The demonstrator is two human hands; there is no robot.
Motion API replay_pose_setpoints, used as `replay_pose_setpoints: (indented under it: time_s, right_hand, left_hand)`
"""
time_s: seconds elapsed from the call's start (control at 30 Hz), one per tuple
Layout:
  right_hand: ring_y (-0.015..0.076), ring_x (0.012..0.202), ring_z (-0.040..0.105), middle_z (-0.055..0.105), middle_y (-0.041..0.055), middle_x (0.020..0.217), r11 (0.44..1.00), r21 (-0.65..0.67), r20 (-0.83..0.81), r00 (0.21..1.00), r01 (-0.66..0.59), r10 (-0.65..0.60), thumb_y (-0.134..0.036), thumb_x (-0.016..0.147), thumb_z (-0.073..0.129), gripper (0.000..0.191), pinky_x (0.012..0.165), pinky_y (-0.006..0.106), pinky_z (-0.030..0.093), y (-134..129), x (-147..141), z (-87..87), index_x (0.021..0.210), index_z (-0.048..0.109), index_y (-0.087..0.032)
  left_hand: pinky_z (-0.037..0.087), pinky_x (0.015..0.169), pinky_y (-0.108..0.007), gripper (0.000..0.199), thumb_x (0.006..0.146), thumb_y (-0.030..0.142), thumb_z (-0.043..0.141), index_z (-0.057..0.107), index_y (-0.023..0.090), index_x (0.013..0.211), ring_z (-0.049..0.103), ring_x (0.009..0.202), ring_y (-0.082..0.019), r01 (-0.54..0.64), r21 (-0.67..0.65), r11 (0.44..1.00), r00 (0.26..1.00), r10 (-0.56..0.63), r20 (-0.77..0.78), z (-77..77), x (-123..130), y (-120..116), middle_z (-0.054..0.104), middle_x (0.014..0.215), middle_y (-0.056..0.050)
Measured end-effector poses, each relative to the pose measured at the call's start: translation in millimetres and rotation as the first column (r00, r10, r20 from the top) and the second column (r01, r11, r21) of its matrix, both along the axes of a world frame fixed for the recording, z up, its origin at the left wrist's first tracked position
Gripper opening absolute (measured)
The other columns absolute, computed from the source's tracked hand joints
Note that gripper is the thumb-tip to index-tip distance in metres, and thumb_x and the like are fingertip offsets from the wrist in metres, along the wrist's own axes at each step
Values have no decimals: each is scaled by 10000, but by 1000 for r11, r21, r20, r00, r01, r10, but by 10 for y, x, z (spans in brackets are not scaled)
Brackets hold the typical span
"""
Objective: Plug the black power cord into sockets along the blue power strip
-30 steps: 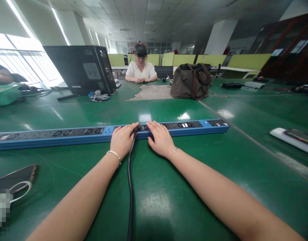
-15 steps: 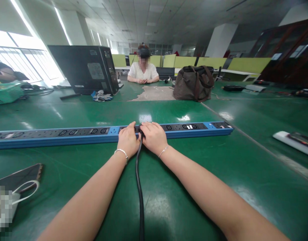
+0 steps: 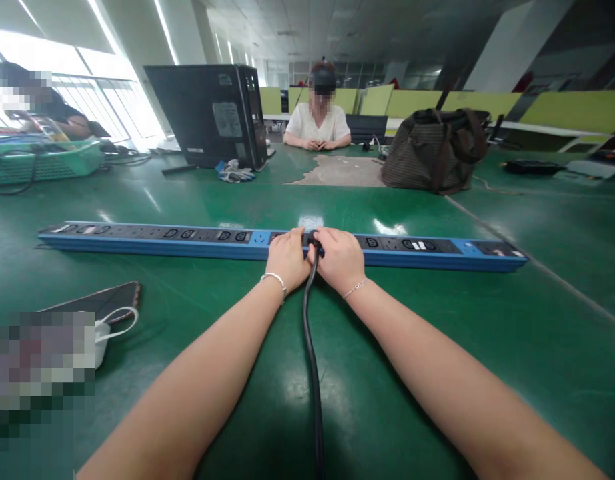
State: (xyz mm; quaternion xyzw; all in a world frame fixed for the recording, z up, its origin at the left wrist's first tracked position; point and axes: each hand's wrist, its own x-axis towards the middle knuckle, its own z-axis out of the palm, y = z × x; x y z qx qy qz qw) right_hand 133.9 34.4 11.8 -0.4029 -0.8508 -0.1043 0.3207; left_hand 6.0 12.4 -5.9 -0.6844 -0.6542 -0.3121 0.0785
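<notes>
The green table (image 3: pixel 462 307) runs out of view at the near edge and both sides. Across it lies the blue power strip (image 3: pixel 417 259), whole in view, its middle covered by the person's hands. Beyond the strip sits a co-worker (image 3: pixel 317 127), face blurred out. Beyond the strip's left half stands a black computer case (image 3: pixel 202 113); beyond its right half, a brown bag (image 3: pixel 417 153). A green basket (image 3: pixel 62 163), beyond the strip's left end, is cut off by the frame. A black cable (image 3: pixel 311 347) drops from the strip's middle toward the person and leaves at the bottom. On the strip, the right hand (image 3: pixel 342 260) is curled in, fingers and thumb closed about a black plug (image 3: pixel 313 238) that they partly hide; how far it sits in a socket cannot be told. The left hand (image 3: pixel 287 260), half-bent, rests on the strip just beside the plug; whether it grips anything is unclear. Nearer than the strip's left half, a pixelated patch hides part of a dark flat device (image 3: pixel 117 297). The case's pale label (image 3: pixel 227 120), beyond the strip, bears print too small to read.
</notes>
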Motion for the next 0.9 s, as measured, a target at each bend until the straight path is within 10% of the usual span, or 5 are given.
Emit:
replay_pose_setpoints:
  time_s: [0.9]
  right_hand:
    - [227, 919, 607, 681, 92, 993, 998, 59, 1, 1000, 9, -9, -235, 829, 516, 173, 824, 341, 427, 71, 5, 18, 927, 640, -165]
  left_hand:
    - [339, 1016, -358, 430, 866, 330, 411, 458, 110, 1233, 547, 1142, -213, 0, -9, 1000, 1000, 0, 2, 5, 5, 4, 627, 1187, -130]
